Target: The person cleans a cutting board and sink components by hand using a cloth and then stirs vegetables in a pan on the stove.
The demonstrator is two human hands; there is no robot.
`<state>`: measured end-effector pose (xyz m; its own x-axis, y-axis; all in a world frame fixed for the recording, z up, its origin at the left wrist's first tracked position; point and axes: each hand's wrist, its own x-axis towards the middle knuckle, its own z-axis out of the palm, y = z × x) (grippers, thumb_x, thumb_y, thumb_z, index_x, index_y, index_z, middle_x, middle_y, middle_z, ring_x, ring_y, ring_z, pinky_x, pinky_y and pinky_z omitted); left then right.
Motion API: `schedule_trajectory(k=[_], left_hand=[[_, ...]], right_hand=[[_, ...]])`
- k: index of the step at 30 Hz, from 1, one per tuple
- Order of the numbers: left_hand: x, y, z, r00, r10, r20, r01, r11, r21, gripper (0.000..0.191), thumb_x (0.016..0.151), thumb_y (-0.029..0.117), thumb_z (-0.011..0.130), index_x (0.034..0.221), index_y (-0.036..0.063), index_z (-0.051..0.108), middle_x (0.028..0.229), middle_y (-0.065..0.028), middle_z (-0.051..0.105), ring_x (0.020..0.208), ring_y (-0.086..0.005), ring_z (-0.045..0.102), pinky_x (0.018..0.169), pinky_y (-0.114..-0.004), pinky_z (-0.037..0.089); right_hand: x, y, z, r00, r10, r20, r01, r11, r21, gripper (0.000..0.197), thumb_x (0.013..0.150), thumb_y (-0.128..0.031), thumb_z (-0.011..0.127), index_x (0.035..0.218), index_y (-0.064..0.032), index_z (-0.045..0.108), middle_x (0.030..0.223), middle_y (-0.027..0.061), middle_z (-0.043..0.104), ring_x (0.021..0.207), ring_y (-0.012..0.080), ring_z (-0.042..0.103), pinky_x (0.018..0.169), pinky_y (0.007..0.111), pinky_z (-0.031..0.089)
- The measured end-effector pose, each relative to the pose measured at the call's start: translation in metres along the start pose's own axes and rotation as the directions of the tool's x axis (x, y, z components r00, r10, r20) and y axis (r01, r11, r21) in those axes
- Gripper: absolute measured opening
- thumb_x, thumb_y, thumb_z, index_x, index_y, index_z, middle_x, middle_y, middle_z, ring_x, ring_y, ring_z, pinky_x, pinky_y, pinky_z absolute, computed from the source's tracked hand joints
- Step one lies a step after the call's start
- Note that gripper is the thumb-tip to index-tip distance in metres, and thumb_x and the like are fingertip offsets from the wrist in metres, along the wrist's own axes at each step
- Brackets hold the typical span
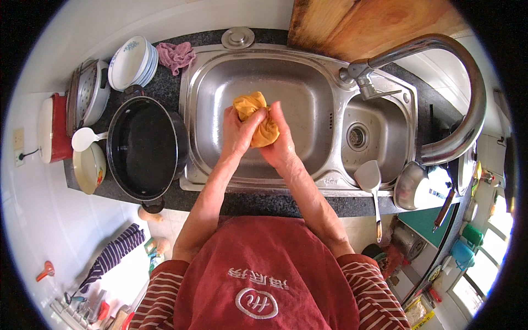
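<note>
A bunched yellow cloth [266,133] is squeezed between my two hands above the large basin of the stainless steel sink [288,82]. My left hand [243,130] has its fingers wrapped round the cloth, the thumb across its front. From the other side my right hand [282,138] presses on it, thumb pointing up; its other fingers are mostly hidden. Right of the large basin lies a smaller one with a drain strainer [357,136]. A curved metal faucet [437,41] stands behind it.
At left stand a large black pot [144,148], stacked bowls [132,64] and a pink cloth [176,57]. A spatula [368,176] overhangs the counter's front edge beside a metal bowl [408,185]. Behind the sink are a wooden board [371,24] and a round metal lid [238,38].
</note>
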<state>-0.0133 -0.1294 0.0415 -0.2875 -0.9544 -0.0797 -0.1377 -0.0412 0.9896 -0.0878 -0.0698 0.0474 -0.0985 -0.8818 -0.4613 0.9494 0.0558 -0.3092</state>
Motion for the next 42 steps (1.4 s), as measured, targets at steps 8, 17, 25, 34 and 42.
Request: schedule_trajectory(k=[8, 17, 25, 34, 42], left_hand=[[0.0, -0.014, -0.004, 0.838, -0.205, 0.505, 0.445, 0.793, -0.417, 0.064, 0.074, 0.047, 0.054, 0.119, 0.0057, 0.033, 0.115, -0.013, 0.043, 0.102, -0.018, 0.046, 0.082, -0.032, 0.042], [0.033, 0.031, 0.022, 0.794, 0.039, 0.607, 0.373, 0.757, -0.537, 0.034, 0.074, 0.016, 0.059, 0.103, 0.004, 0.048, 0.093, -0.0121, 0.054, 0.086, -0.0206, 0.055, 0.076, -0.034, 0.046], [0.078, 0.053, 0.066, 0.894, -0.017, 0.448, 0.048, 0.997, -0.057, 0.028, 0.064, 0.017, 0.066, 0.086, 0.0058, 0.052, 0.08, -0.0054, 0.055, 0.074, -0.0147, 0.053, 0.063, -0.029, 0.045], [0.074, 0.018, 0.053, 0.819, -0.298, 0.491, 0.441, 0.874, -0.206, 0.038, 0.062, 0.028, 0.071, 0.086, 0.0064, 0.051, 0.078, -0.0061, 0.054, 0.076, -0.017, 0.054, 0.06, -0.032, 0.047], [0.03, 0.041, 0.013, 0.833, -0.371, 0.411, 0.479, 0.855, -0.199, 0.039, 0.065, 0.02, 0.07, 0.093, 0.0072, 0.046, 0.092, -0.0051, 0.051, 0.08, -0.0155, 0.053, 0.066, -0.03, 0.048]], right_hand=[[-0.013, -0.023, 0.006, 0.997, -0.031, 0.067, 0.045, 0.975, -0.22, 0.045, 0.071, -0.017, 0.066, 0.107, -0.0048, 0.043, 0.098, 0.0054, 0.052, 0.088, 0.0179, 0.053, 0.07, 0.031, 0.047], [-0.021, -0.068, 0.023, 0.981, 0.183, 0.059, -0.119, 0.818, -0.563, 0.035, 0.067, -0.013, 0.068, 0.096, -0.0073, 0.049, 0.08, 0.002, 0.054, 0.068, 0.0134, 0.054, 0.049, 0.027, 0.048], [0.026, -0.098, 0.009, 0.998, -0.04, 0.051, 0.063, 0.44, -0.896, 0.03, 0.069, -0.004, 0.059, 0.097, -0.0036, 0.049, 0.09, 0.006, 0.056, 0.079, 0.0181, 0.056, 0.066, 0.03, 0.048], [0.03, -0.09, -0.008, 0.97, -0.212, 0.121, -0.018, -0.556, -0.831, 0.043, 0.069, -0.022, 0.056, 0.101, 0.0029, 0.041, 0.084, 0.0195, 0.058, 0.078, 0.0323, 0.058, 0.068, 0.039, 0.046], [0.017, -0.082, -0.027, 0.898, -0.185, 0.399, 0.396, -0.055, -0.917, 0.07, 0.067, -0.037, 0.066, 0.117, -0.0009, 0.033, 0.109, 0.0163, 0.047, 0.096, 0.0281, 0.05, 0.079, 0.036, 0.043]])
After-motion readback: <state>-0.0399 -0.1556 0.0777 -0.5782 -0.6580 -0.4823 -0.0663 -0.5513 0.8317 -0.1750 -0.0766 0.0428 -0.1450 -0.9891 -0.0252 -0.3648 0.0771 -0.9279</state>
